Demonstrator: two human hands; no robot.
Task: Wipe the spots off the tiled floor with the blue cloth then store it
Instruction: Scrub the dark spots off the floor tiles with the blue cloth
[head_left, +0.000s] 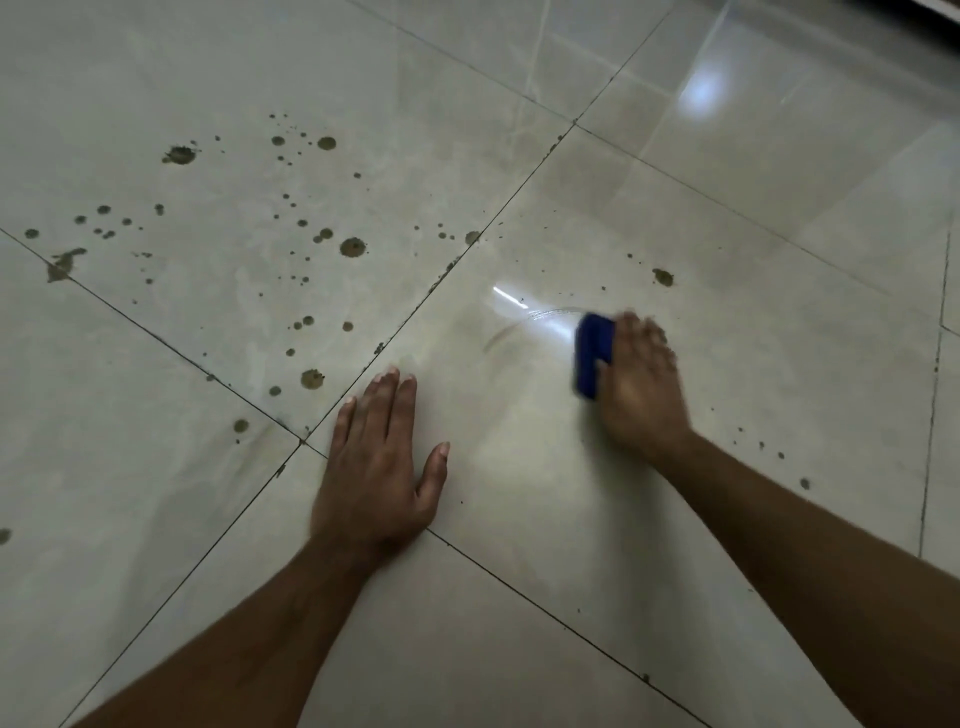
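my left hand (375, 457) lies open and flat on the floor (519, 519). my right hand (639, 384) presses the cloth (592, 353) down; the thick spots (311, 244) lie leftward, past the grout line.

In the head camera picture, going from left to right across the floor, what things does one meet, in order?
Cluster of brown spots on the tile to the left → left hand lying flat on the floor → blue cloth → right hand pressing on the cloth.
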